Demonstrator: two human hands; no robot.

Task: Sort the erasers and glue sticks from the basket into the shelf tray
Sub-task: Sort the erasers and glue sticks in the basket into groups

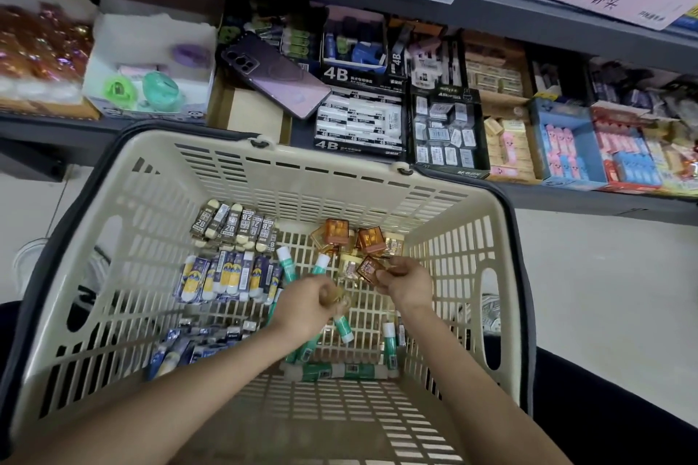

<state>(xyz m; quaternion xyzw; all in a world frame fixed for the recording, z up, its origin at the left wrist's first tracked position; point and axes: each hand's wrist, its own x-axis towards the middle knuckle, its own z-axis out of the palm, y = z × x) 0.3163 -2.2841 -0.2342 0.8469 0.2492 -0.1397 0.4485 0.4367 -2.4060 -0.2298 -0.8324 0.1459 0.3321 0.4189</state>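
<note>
Inside the beige slotted plastic basket (340, 166), the right hand (408, 283) pinched a small amber square eraser (367, 268) in its grip. The left hand (308, 300) gripped an amber translucent piece (337, 299) beside green-and-white glue sticks (285, 262).

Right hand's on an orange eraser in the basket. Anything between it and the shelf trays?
The basket's far wall: the orange eraser pinched by the right hand sits below its rim, so it has to go up and over. On the shelf, a phone lies across part of the brown cardboard tray.
</note>
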